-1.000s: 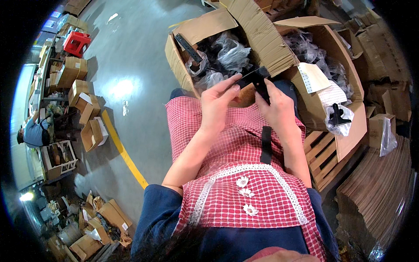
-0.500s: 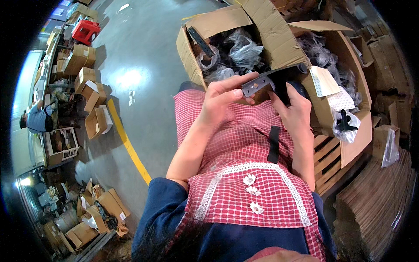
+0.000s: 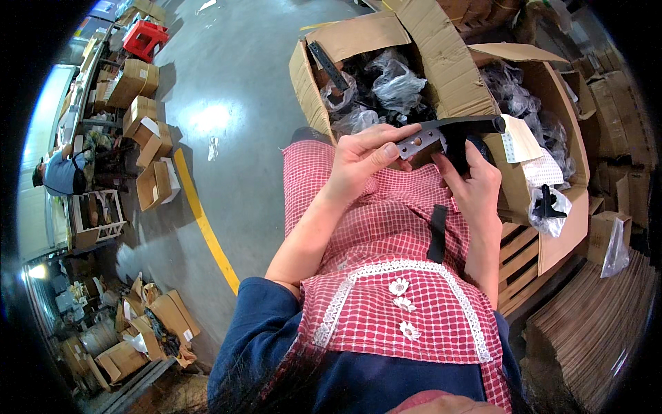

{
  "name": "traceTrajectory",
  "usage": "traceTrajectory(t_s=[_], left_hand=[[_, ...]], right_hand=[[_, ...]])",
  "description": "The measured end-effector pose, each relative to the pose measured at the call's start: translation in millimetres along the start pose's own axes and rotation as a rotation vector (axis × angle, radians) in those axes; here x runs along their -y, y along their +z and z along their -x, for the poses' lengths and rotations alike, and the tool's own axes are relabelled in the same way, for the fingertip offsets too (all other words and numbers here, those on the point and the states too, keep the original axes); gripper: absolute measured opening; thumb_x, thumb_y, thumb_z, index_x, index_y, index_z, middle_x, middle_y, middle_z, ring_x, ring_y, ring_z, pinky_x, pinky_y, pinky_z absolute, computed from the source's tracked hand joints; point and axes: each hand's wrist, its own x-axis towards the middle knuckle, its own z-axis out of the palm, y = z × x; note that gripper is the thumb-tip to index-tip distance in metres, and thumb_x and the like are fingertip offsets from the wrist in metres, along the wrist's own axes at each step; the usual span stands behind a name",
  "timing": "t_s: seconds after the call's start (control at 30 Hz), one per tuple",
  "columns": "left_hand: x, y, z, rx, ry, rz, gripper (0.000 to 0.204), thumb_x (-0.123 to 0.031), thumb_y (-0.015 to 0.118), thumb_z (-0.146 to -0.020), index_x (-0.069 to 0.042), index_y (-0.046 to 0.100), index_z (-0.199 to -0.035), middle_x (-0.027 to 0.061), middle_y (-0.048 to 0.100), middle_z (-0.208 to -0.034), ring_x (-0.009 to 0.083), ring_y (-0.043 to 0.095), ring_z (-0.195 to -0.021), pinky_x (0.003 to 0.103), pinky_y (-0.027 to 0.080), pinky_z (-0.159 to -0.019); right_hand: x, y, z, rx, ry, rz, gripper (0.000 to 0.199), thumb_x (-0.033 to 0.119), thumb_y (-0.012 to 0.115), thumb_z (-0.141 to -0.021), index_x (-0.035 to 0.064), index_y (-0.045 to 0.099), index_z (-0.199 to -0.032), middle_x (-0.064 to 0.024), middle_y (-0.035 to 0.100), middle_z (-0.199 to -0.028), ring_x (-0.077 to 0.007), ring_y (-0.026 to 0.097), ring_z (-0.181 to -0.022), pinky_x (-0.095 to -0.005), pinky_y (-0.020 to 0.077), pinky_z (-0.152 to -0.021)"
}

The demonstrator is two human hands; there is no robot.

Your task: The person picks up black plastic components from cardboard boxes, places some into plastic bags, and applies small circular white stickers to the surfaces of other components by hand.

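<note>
A black metal bracket [image 3: 452, 130] with round holes at its left end is held up between my two hands, above the red checked apron. My left hand [image 3: 360, 157] pinches the holed end between thumb and fingers. The bracket's other part is gripped by my right hand [image 3: 476, 181], with the thumb underneath; some of its fingers are hidden behind the dark metal. Just beyond the bracket stands an open carton [image 3: 364, 38] holding clear plastic bags [image 3: 396, 83] and dark parts. A long black slotted strip [image 3: 328, 65] leans on its left inner side.
To the right, a second carton [image 3: 567, 124] holds bagged parts, with dotted white sheets [image 3: 541, 170] and a bagged black part [image 3: 546, 203] on its edge. Below are a wooden pallet [image 3: 517, 259] and stacked flat cardboard [image 3: 593, 324]. Far left, another person [image 3: 63, 172] is among boxes.
The bracket and both hands have shifted slightly right in view, and the bracket has turned a little, showing its holes more clearly. Both hands still hold it.
</note>
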Motion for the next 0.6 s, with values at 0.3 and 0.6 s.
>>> traceTrajectory(t_s=[0.3,0.6], left_hand=[[-1.3,1.0,1.7,-0.029,0.015,0.044,0.04,-0.019,0.064,-0.097,0.008,0.065,-0.127,0.0122,0.068,-0.108,0.0186,0.067,-0.091,0.029,0.054,-0.081],[-6.2,6.3,2.9,-0.051,0.074,-0.026,0.033,-0.009,0.062,-0.095,0.006,0.068,-0.124,0.0132,0.07,-0.106,0.0184,0.067,-0.089,0.029,0.052,-0.082]], right_hand=[[0.6,-2.2,-1.2,0.087,0.021,-0.151,0.034,0.012,0.08,-0.085,-0.0082,0.063,-0.106,-0.0163,0.067,-0.075,-0.0201,0.069,-0.06,-0.0315,0.0521,-0.053],[8.0,-1.5,-0.6,0.071,0.058,-0.216,0.027,0.008,0.076,-0.087,-0.0069,0.064,-0.105,-0.0121,0.068,-0.074,-0.0156,0.069,-0.059,-0.0289,0.0523,-0.053]])
